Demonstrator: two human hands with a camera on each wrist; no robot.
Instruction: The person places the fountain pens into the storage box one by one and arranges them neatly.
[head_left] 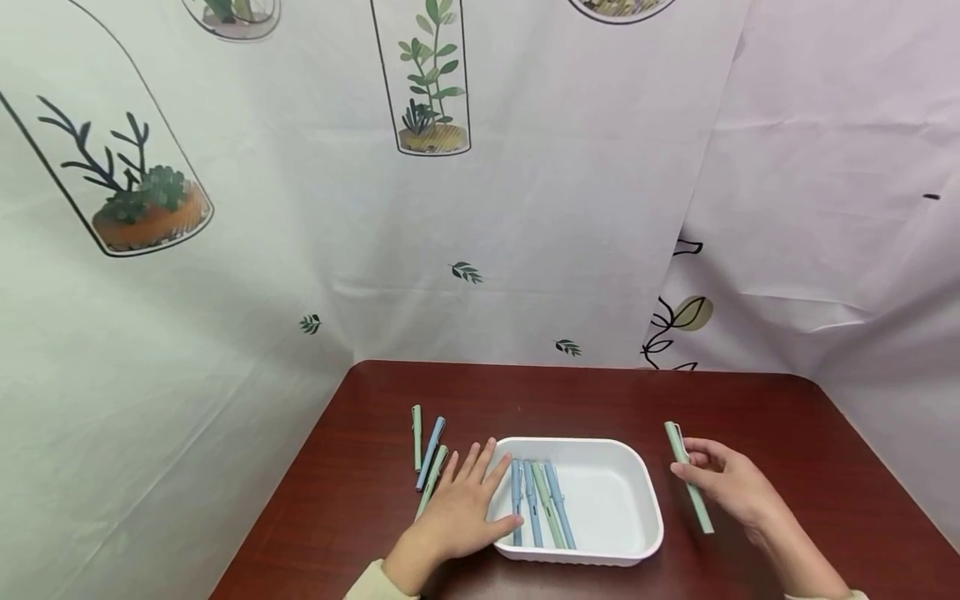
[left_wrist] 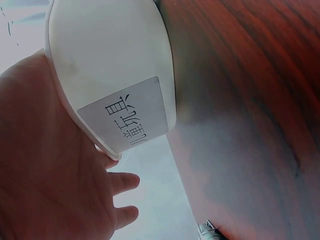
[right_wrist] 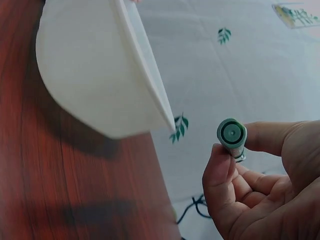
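My right hand (head_left: 731, 483) pinches a light green pen (head_left: 699, 504) between thumb and fingers, right of a white plastic tray (head_left: 611, 500). In the right wrist view the pen's round end (right_wrist: 232, 133) faces the camera, and the pen is off the table. My left hand (head_left: 457, 512) rests on the tray's left rim with its fingers straight and spread. Inside the tray, toward its left side, three blue pens (head_left: 561, 508) and one green pen (head_left: 546, 498) lie side by side. The left wrist view shows a label (left_wrist: 127, 116) with dark characters on the tray's outer wall.
Left of the tray, two green pens (head_left: 417, 442) and a blue pen (head_left: 430, 454) lie on the dark red wooden table (head_left: 600, 404). The left hand partly covers the nearer green one. Behind the table hangs a white cloth (head_left: 525, 250) with plant prints.
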